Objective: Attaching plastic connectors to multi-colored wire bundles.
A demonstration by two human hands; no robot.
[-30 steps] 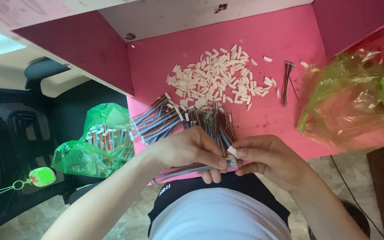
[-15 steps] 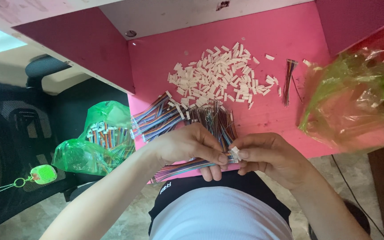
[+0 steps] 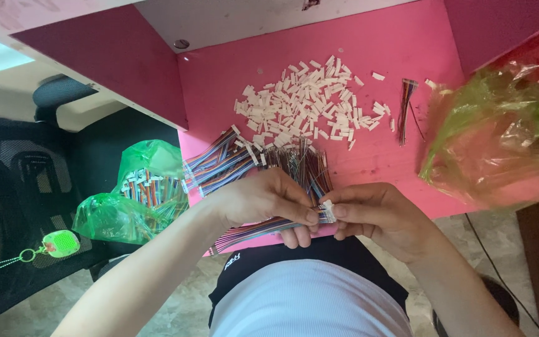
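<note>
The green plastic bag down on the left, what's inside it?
Through the thin green plastic bag you can see bundles of multicoloured wires with small white connectors at their ends. The crumpled lower part is too cloudy to show how far down they go.

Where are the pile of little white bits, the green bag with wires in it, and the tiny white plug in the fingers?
pile of white connector pieces (image 3: 307, 109), head view, middle of the heap.
green bag (image 3: 138, 200), head view, its crinkled side.
white plug (image 3: 327, 212), head view, its end between the fingertips.
</note>
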